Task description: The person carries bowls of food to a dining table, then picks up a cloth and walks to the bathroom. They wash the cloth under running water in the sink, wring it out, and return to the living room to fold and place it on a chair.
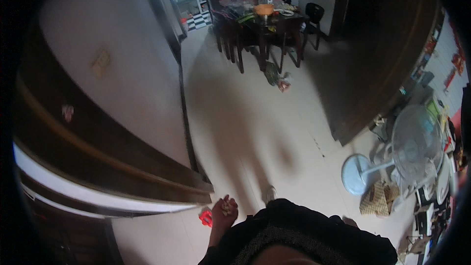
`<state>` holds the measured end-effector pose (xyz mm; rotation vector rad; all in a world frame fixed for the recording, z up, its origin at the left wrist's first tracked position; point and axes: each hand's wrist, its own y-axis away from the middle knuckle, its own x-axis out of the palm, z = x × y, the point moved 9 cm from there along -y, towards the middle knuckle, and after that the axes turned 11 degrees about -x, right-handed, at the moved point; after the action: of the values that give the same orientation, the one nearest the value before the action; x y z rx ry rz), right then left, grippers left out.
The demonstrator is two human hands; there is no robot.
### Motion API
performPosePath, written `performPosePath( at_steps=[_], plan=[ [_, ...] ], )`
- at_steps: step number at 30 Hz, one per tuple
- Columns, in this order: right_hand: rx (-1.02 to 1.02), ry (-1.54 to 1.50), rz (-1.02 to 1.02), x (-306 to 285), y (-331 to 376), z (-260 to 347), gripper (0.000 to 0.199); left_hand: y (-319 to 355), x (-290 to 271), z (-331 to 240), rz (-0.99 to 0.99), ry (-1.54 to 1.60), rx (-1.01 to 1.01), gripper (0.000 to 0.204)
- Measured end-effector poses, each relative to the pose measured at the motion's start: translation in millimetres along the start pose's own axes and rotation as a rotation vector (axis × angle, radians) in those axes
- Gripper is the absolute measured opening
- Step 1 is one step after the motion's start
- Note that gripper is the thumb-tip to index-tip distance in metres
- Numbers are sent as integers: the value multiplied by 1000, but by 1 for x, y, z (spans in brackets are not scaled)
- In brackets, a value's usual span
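My left hand (pixel 229 210) is held low in front of my body, palm up with the fingers curled. In its cupped palm lie several small pale pieces (pixel 226 208), too small to name for sure. A bright red object (pixel 206 218) shows just left of that wrist; whether it hangs from the hand or lies on the floor, I cannot tell. My right hand does not show; the black top (pixel 304 235) fills the lower middle of the picture.
Dark chairs (pixel 289 29) surround a cluttered dining table with an orange basin (pixel 264 9). Bags (pixel 272 74) lie on the tiled floor before it. At right stand a white fan (pixel 417 142) and a patterned bag (pixel 378 198). A dark-framed doorway edge (pixel 203 191) juts in at left.
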<state>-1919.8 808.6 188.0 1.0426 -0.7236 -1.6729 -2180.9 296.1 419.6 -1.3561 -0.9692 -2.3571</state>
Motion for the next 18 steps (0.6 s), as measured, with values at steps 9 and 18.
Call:
performPosePath(
  at_steps=[9,18],
  plan=[
    [-750,-517,315,87,-147,556,44,-108,145,-127,145,-107,-76,22],
    [-478,38,2,62,-290,694,42,-226,362,-341,127,-218,223,20]
  ],
)
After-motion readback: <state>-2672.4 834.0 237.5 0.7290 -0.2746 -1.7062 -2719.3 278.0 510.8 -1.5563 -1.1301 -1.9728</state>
